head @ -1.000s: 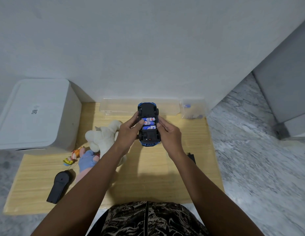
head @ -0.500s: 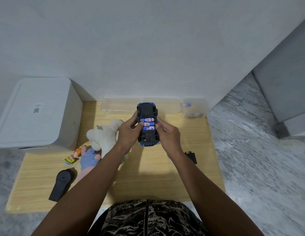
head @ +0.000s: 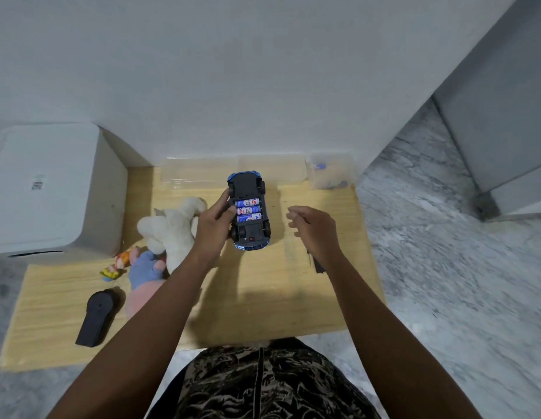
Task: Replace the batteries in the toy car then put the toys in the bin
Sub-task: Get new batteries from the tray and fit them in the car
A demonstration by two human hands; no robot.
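My left hand (head: 214,225) grips the blue toy car (head: 249,234) upside down above the wooden board (head: 263,297). Its battery bay is uncovered and three blue-and-white batteries (head: 248,210) lie in it. My right hand (head: 313,229) hovers to the right of the car, fingers loosely curled, holding nothing. A small black piece (head: 319,264), maybe the battery cover, lies on the board half hidden under my right wrist. A white plush toy (head: 169,228), a blue-and-pink plush (head: 143,275) and a small colourful figure (head: 116,264) lie left of the car.
A closed white bin (head: 48,189) stands at the left edge. A black remote (head: 95,319) lies on the board's front left. A clear flat box (head: 202,173) and a small clear container (head: 329,173) sit against the wall. Marble floor surrounds the board.
My right hand has let go of the car and drawn away to the right. My left hand alone keeps the car, which has barely moved.
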